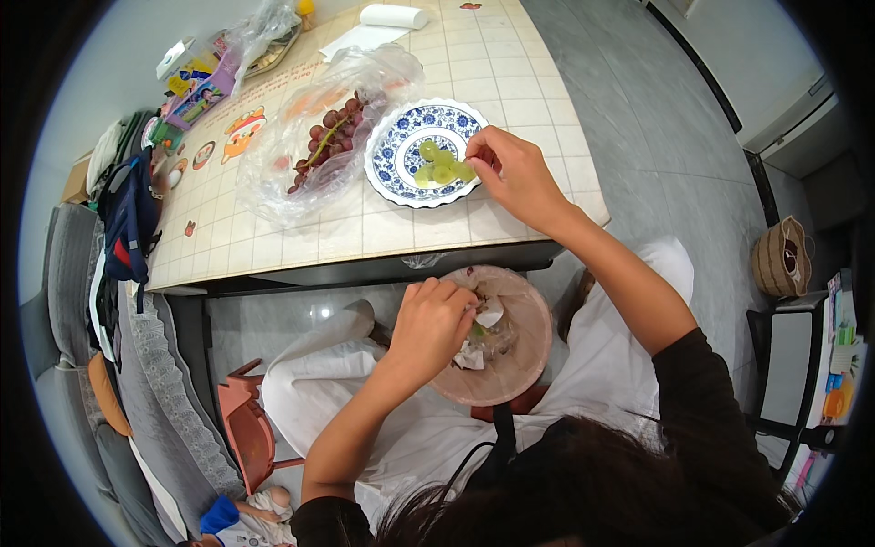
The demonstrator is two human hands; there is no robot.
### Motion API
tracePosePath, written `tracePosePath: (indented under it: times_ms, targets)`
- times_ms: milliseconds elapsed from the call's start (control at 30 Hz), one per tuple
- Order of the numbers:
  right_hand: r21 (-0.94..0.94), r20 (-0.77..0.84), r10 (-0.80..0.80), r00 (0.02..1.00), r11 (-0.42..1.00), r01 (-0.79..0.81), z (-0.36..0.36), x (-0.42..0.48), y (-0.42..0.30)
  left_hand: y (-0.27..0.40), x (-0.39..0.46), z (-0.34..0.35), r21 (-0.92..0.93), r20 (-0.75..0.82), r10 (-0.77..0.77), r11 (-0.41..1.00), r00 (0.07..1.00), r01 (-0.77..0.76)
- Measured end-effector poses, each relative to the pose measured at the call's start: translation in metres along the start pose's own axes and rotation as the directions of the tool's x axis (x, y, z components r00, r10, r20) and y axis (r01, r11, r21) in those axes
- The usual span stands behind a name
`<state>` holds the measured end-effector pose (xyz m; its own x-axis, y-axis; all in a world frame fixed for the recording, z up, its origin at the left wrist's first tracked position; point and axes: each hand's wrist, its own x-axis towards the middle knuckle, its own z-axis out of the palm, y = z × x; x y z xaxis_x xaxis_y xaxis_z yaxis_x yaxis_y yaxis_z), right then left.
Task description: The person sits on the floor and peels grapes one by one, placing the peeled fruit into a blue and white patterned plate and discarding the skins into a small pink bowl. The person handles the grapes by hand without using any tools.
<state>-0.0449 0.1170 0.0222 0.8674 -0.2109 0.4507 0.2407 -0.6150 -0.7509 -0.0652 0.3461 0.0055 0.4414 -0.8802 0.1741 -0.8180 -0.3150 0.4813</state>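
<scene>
My right hand (516, 174) is at the right rim of a scalloped blue-and-white plate (390, 174), its thumb and forefinger pinching a peeled green grape (463, 171). Several more peeled grapes (437, 163) lie together in the middle of this plate. Over the left side of a lined waste bin (523, 372) between my knees hangs my left hand (427, 328), fingertips bunched together. Whether something small is between them is hidden. To the left of the plate, a bunch of red grapes (331, 140) on its stem rests in a clear plastic bag (266, 181).
Scraps of white tissue (470, 357) lie in the bin. A paper roll (393, 16) and a purple basket (205, 92) stand farther back on the table (383, 229). A red plastic chair (249, 434) is at lower left, near another person (249, 516). A grey sofa (164, 383) runs along the left.
</scene>
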Motion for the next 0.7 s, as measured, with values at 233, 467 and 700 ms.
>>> tracePosePath:
  times_ms: [233, 467, 700]
  targets:
    - [0.098, 0.024, 0.021, 0.999, 0.995, -0.023, -0.001, -0.001, 0.004, 0.000, 0.000, 0.002, -0.006, -0.004, 0.010, 1.000, 1.000, -0.010]
    - [-0.013, -0.100, -0.220, 0.970, 0.975, 0.220, -0.010, -0.019, -0.019, 0.001, 0.002, -0.004, -0.003, 0.014, -0.029, 1.000, 0.999, 0.029]
    - [0.156, 0.341, -0.296, 0.892, 0.954, 0.257, -0.006, -0.083, -0.028, -0.011, 0.004, -0.031, -0.356, 0.090, -0.130, 0.922, 0.987, 0.154]
